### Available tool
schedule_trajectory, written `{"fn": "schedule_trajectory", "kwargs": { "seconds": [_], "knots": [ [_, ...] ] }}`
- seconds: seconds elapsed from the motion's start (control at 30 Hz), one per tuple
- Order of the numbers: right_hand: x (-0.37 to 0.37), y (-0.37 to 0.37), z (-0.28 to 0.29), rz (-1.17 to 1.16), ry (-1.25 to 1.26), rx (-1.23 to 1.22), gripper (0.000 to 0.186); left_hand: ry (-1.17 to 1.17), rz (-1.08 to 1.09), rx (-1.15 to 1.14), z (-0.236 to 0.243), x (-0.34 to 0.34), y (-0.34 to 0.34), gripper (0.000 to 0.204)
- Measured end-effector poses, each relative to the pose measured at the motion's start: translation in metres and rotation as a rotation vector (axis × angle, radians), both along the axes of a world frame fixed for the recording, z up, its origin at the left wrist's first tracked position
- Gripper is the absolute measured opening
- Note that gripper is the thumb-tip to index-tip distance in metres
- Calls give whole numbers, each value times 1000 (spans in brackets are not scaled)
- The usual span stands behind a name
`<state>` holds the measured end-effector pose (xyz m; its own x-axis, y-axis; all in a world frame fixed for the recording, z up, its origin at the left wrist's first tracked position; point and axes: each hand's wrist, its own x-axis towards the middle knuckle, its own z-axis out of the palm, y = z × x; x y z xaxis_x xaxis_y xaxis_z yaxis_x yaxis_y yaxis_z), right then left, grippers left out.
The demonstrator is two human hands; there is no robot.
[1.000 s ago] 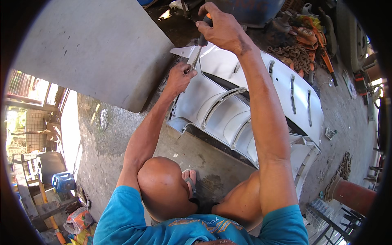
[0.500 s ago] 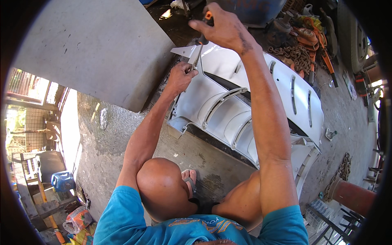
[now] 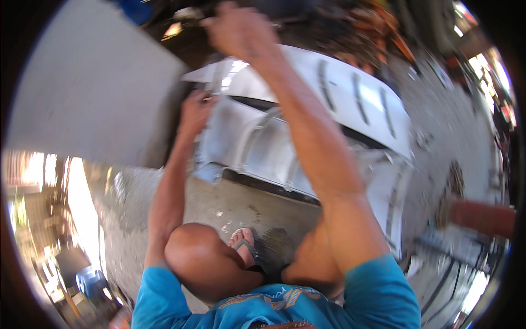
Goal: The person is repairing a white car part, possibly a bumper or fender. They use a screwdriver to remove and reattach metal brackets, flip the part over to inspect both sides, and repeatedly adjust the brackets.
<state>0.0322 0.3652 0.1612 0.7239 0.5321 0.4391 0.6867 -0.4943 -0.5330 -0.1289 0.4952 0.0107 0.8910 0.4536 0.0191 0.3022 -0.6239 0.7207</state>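
Observation:
Two large white slatted panels lie on the floor in front of me: a smooth upper panel (image 3: 350,88) and a nearer panel (image 3: 268,145) with curved, ribbed openings. They look like vehicle body trim. My left hand (image 3: 194,112) is closed at the far left corner of the nearer panel, fingers gripping its edge. Raised beyond that corner is my right hand (image 3: 241,33), smeared by motion with its fingers curled. The black-and-orange-handled tool it held earlier cannot be made out now.
A big grey flat board (image 3: 93,82) stands at the left. At the back right lie chains and orange tools (image 3: 383,33), blurred. A red cylinder (image 3: 482,219) is at the right, and a blue container (image 3: 92,282) at the lower left. My sandalled foot (image 3: 244,241) is near the panels.
The whole view has swung, so the panels and both hands now appear farther left. My right hand has lifted away from the left one, and the tool's handle no longer shows clearly.

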Motion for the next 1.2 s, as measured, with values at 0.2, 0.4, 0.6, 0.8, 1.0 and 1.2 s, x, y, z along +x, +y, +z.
{"fn": "schedule_trajectory", "kwargs": {
  "seconds": [0.2, 0.4, 0.6, 0.8, 1.0, 1.2],
  "knots": [
    [-7, -2, 12, 371, 247, 130, 49, -89, -24, 149, -14, -3, 17, 45],
    [-12, 1, -6, 155, 119, 164, 48, -70, -6, 98, -2, 4, -5, 47],
    [-23, 6, -9, 323, 254, 252, 57, -9, 11, -31, -8, -3, 10, 48],
    [-8, 20, -7, 263, 275, 208, 58, -39, 32, -96, -15, 2, 10, 48],
    [-13, -10, 8, 495, 575, 260, 42, 39, 79, -64, 4, 1, -13, 43],
    [-29, 16, 3, 175, 212, 276, 35, -72, 26, -8, -30, -5, 32, 45]
  ]
}}
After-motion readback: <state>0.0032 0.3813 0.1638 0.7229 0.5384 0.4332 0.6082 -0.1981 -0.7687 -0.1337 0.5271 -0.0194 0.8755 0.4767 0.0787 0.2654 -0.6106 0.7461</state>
